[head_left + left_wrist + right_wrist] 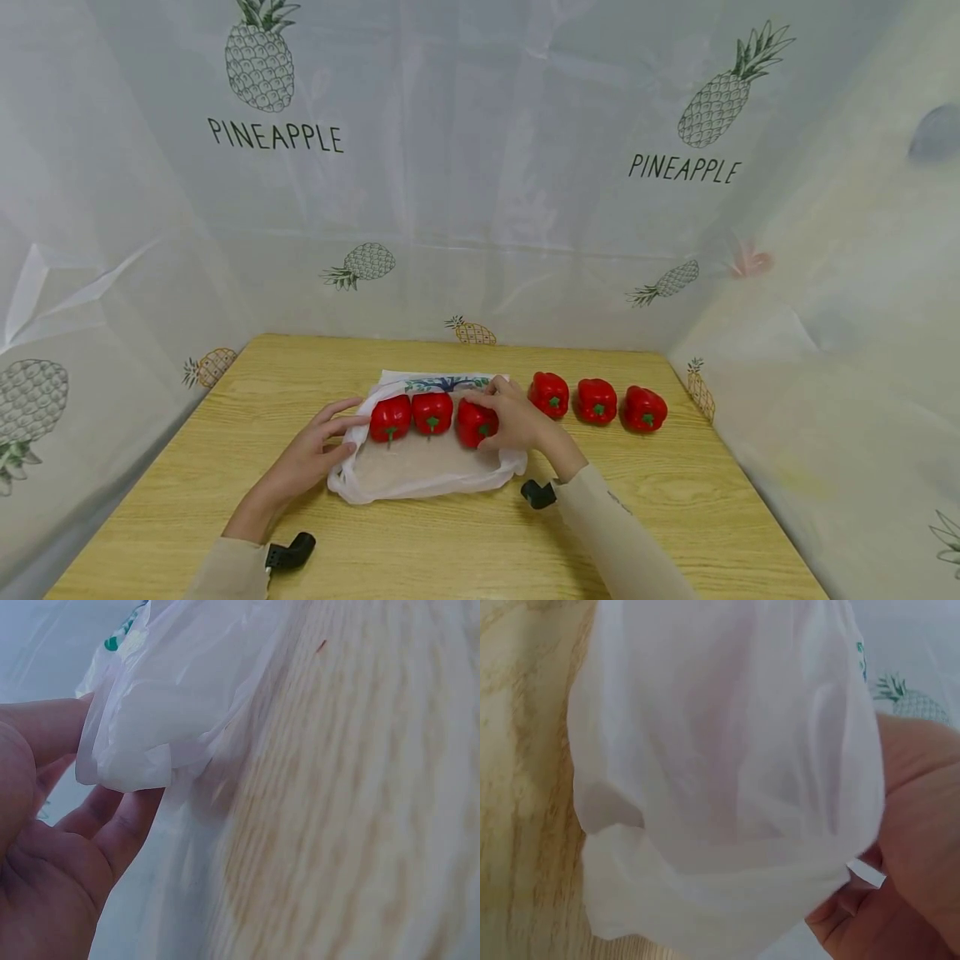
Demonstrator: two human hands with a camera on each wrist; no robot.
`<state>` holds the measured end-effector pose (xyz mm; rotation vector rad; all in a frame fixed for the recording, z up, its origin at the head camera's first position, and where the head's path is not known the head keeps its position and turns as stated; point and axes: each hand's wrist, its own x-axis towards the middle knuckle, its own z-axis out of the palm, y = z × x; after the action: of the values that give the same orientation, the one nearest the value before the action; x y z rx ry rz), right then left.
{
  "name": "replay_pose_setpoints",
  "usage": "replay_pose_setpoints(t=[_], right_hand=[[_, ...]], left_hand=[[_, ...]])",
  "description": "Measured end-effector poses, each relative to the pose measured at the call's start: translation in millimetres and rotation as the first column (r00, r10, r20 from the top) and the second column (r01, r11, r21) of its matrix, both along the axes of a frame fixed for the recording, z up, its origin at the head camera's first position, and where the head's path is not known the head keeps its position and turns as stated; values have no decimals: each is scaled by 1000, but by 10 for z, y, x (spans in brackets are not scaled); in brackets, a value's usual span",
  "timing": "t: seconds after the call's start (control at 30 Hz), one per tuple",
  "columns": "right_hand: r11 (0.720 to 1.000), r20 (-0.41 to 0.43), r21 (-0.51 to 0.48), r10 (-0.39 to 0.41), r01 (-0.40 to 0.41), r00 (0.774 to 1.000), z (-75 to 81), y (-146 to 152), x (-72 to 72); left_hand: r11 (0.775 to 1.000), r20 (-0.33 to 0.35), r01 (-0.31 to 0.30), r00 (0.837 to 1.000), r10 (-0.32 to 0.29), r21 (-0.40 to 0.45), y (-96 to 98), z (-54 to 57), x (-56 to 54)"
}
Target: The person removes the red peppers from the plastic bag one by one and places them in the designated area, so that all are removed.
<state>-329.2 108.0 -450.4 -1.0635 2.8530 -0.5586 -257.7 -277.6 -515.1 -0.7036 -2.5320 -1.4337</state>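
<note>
Gripping red pepper (471, 427) with right hand (519, 420), pinching white bag (431, 487) with left hand (311, 450), lower centre; seemingly placing, next calling for release

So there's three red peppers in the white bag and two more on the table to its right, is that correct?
No, the head view shows three loose peppers on the table, not two; the white bag does hold three red peppers.
</note>
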Motion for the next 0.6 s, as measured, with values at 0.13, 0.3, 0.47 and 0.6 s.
replay_pose_setpoints(t=[0.13,0.3,0.47,0.6], right_hand=[[1000,-5,5,24,-24,1000,5,17,27],[997,-37,-10,71,-71,997,0,50,35],[994,-42,-42,98,-100,994,-19,78,34],[995,-31,-50,89,-90,996,-41,79,33]], left_hand=[[1000,-2,1,1000,-1,-4,-4,-3,-5],[1000,-14,0,1000,0,-15,-10,-2,-6],[1000,-23,3,1000,-3,-18,-15,0,-1],[1000,-23,-2,1000,1,-25,-17,-1,2]])
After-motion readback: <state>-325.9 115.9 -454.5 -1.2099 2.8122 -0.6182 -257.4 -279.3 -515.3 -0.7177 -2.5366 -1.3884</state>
